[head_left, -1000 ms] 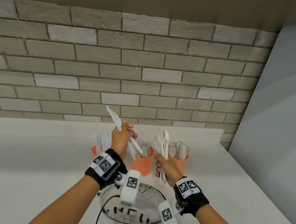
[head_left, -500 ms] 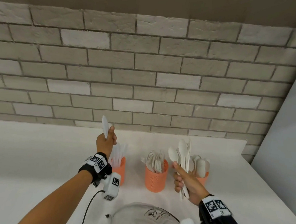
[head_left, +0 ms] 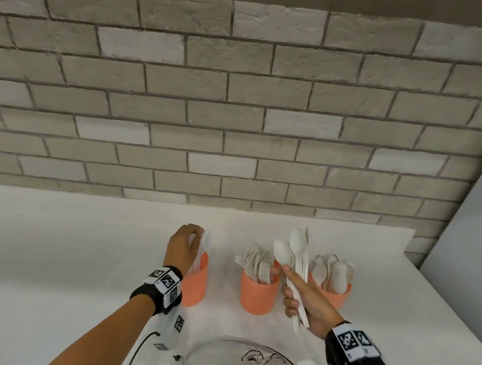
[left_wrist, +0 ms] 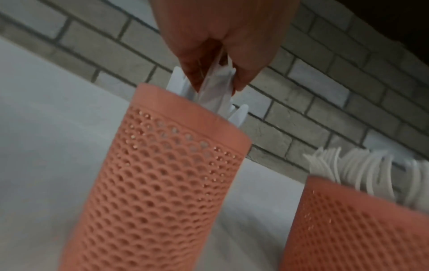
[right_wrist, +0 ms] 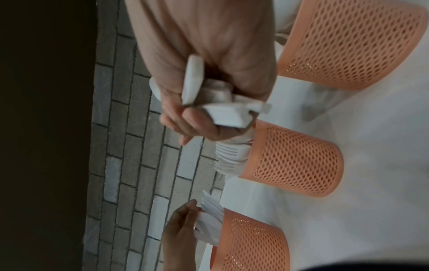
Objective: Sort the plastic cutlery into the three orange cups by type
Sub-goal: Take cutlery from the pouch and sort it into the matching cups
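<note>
Three perforated orange cups stand in a row on the white counter. My left hand (head_left: 185, 245) pinches a white plastic knife (left_wrist: 216, 88) whose lower end is inside the left cup (head_left: 195, 284), among other knives. The middle cup (head_left: 258, 294) holds forks (head_left: 257, 264). The right cup (head_left: 337, 296) holds spoons (head_left: 332, 271). My right hand (head_left: 301, 297) grips a bundle of white spoons (head_left: 296, 253) upright, in front of the gap between the middle and right cups. The right wrist view shows the bundle's handle ends (right_wrist: 223, 108) in my fist.
A grey brick wall (head_left: 239, 111) rises behind the counter (head_left: 59, 241). A pale panel (head_left: 467, 269) closes the right side. A grey cap (head_left: 239, 359) sits at the bottom of the head view. A black cable (head_left: 140, 346) trails from my left wrist.
My left hand came down from chest height and lowered the knife into the left cup. My right hand stayed about where it was, still holding the spoons. The head view tilted down slightly.
</note>
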`<state>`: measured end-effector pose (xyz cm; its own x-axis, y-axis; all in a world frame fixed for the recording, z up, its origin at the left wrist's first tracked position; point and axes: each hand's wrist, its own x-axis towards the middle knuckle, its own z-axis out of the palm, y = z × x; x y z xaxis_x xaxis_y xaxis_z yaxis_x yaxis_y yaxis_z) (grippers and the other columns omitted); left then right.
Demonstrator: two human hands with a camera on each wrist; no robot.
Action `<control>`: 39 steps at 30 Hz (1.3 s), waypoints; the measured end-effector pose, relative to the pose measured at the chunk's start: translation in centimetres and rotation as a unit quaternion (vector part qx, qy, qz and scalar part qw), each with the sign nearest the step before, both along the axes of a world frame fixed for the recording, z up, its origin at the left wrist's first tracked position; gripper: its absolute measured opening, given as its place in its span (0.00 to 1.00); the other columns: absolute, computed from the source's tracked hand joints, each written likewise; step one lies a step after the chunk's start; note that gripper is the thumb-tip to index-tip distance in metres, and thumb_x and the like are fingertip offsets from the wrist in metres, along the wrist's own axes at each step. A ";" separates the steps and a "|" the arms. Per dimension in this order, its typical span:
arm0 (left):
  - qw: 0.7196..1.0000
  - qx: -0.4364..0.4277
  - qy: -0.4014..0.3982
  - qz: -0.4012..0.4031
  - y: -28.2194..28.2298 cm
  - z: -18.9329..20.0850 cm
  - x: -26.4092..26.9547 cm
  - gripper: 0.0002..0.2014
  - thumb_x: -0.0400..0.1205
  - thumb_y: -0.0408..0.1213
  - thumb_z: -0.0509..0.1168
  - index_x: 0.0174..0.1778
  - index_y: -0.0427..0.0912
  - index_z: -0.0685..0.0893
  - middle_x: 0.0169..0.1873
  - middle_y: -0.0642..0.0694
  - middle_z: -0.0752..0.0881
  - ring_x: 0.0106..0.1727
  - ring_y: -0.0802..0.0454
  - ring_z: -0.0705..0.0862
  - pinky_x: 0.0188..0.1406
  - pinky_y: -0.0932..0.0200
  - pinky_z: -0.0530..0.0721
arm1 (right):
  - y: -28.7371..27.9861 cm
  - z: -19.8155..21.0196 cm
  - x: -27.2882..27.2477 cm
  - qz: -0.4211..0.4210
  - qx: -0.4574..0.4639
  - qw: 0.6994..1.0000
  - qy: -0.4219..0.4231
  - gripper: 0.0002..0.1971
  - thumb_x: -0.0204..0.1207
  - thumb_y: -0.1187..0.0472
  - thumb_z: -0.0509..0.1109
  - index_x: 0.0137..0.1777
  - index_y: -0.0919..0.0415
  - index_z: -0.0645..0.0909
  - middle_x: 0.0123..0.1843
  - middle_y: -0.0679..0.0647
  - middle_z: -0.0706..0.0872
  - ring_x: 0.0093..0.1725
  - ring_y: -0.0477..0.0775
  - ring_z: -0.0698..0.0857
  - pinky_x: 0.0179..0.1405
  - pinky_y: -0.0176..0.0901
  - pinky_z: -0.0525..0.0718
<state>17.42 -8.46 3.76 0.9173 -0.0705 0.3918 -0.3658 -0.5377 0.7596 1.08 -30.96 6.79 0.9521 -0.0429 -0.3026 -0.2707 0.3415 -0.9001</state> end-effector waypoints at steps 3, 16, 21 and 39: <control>0.991 0.133 -0.006 -0.003 0.0 -0.5 -0.4 0.17 0.87 0.33 0.51 0.69 0.35 0.76 0.66 0.39 0.79 0.66 0.43 0.79 0.66 0.55 0.75 | 0.1 0.1 -0.2 0.013 0.005 1.000 0.005 0.18 0.81 0.47 0.59 0.60 0.57 0.81 0.20 0.47 0.67 0.17 0.41 0.66 0.17 0.31 0.68; 0.988 0.146 -0.014 -0.054 -1.3 3.8 -4.0 0.25 0.87 0.44 0.52 0.79 0.38 0.63 0.79 0.42 0.64 0.82 0.46 0.59 0.81 0.54 0.56 | 0.6 0.8 -1.0 0.036 0.050 0.998 -0.009 0.22 0.79 0.42 0.56 0.61 0.56 0.79 0.17 0.45 0.63 0.14 0.40 0.63 0.14 0.30 0.67; 0.934 -0.117 0.214 -0.263 -4.2 8.2 -8.2 0.28 0.79 0.44 0.68 0.73 0.42 0.70 0.58 0.45 0.84 0.64 0.50 0.82 0.63 0.55 0.81 | 1.5 1.0 -1.6 0.072 0.102 0.991 -0.040 0.17 0.66 0.43 0.72 0.44 0.57 0.80 0.14 0.44 0.64 0.11 0.39 0.63 0.10 0.28 0.63; 0.922 -0.249 0.273 -0.113 -9.7 7.8 -14.8 0.18 0.79 0.30 0.66 0.62 0.36 0.69 0.36 0.44 0.81 0.35 0.50 0.82 0.36 0.58 0.83 | 5.3 1.4 -4.3 0.009 -0.262 0.961 -0.092 0.03 0.78 0.69 0.63 0.49 0.65 0.77 0.30 0.54 0.80 0.23 0.42 0.80 0.29 0.35 0.82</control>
